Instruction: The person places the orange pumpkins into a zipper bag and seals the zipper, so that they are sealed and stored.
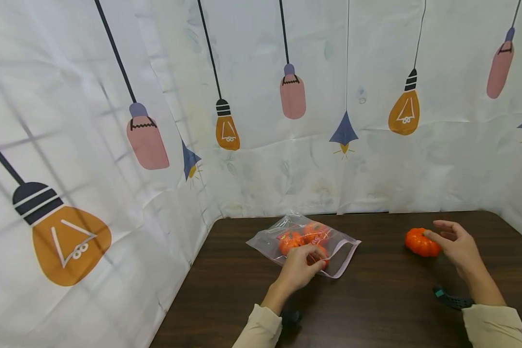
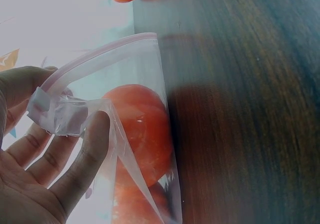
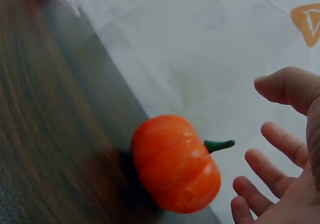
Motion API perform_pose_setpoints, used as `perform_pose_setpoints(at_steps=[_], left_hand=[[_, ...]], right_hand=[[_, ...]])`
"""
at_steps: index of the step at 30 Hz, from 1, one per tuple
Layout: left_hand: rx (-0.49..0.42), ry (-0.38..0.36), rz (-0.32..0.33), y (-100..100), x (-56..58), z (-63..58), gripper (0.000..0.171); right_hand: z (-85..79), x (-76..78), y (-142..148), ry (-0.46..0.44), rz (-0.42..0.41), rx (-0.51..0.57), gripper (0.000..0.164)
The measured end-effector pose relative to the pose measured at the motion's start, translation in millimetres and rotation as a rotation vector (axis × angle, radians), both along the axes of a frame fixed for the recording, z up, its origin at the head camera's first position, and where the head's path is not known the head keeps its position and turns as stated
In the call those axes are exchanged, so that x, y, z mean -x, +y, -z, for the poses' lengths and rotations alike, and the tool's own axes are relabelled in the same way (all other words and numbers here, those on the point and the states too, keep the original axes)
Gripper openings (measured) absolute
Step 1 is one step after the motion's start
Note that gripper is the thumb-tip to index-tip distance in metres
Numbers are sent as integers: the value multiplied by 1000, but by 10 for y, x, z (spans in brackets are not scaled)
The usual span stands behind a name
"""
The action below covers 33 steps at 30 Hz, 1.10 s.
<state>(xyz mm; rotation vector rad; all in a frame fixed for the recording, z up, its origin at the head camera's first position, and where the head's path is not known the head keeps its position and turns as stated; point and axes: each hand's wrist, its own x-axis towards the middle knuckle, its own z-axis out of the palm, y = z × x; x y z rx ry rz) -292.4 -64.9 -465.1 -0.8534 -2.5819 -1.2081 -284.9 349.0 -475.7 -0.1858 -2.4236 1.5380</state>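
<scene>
A clear zip bag (image 1: 342,258) with a pink-edged mouth lies on the table, several small orange pumpkins (image 1: 316,233) inside it. My left hand (image 1: 302,265) pinches the corner of the bag's mouth between thumb and fingers; in the left wrist view the plastic (image 2: 70,115) folds at the fingertips. To the right, one loose orange pumpkin (image 1: 422,242) sits on the table, its green stem (image 3: 219,145) showing in the right wrist view. Close beside and above it is my right hand (image 1: 456,244), thumb and fingers spread apart, holding nothing.
The dark wooden table (image 1: 374,299) meets a white curtain (image 1: 261,169) printed with hanging lamps at its back and left. A dark strap (image 1: 452,299) shows by the right wrist, and a small dark object (image 1: 291,316) by the left.
</scene>
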Motion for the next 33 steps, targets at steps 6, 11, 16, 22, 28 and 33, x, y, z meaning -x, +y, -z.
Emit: perform_pose_setpoints(at_steps=[6, 11, 16, 22, 28, 33], left_hand=[[-5, -2, -1, 2, -3, 2, 10], [-2, -7, -4, 2, 0, 6, 10], [5, 2, -5, 1, 6, 9, 10], [3, 4, -4, 3, 3, 6, 10], [3, 10, -5, 3, 0, 7, 10], [4, 9, -5, 3, 0, 8, 10]], right_hand=[[92, 28, 10, -53, -32, 17, 44], [147, 42, 31, -63, -54, -2, 54], [175, 56, 48, -91, -99, -35, 77], [206, 97, 58, -128, -136, -94, 90], [273, 128, 69, -141, -142, -101, 90], [298, 134, 70, -134, -133, -96, 89]])
